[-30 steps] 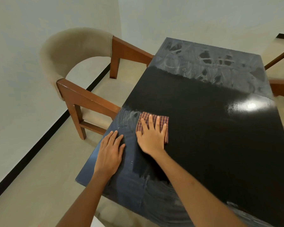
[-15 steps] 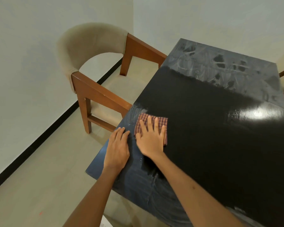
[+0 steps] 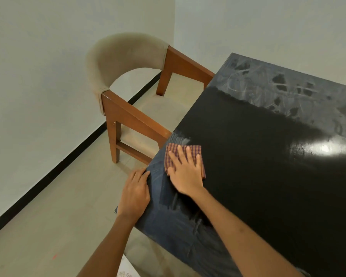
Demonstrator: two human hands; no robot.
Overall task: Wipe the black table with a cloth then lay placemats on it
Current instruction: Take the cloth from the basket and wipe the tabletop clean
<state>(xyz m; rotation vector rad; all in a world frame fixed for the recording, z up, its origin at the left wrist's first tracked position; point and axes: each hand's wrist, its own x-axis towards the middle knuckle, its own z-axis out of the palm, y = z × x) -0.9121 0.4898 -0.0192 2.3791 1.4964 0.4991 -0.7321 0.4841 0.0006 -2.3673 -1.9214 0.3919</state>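
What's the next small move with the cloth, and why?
Probably slide the cloth, flat under the right hand, toward the person: the table's near-left strip beside the left hand looks hazy and streaked, while the middle is clean black.

The right hand (image 3: 185, 174) lies flat over the checked cloth (image 3: 196, 151), hiding its middle and near part; only the far edge and the strip at 3 o'clock show. The left hand (image 3: 135, 193) covers a stretch of the desk (image 3: 258, 156) rim, and its fingers (image 3: 141, 174) bend over that edge out of sight. The desk runs off the picture at 3 and 5 o'clock. The wooden armchair (image 3: 128, 116) has its front tucked under the desk. At 6 o'clock a pale patterned scrap (image 3: 125, 271) is cut off, too little to identify.
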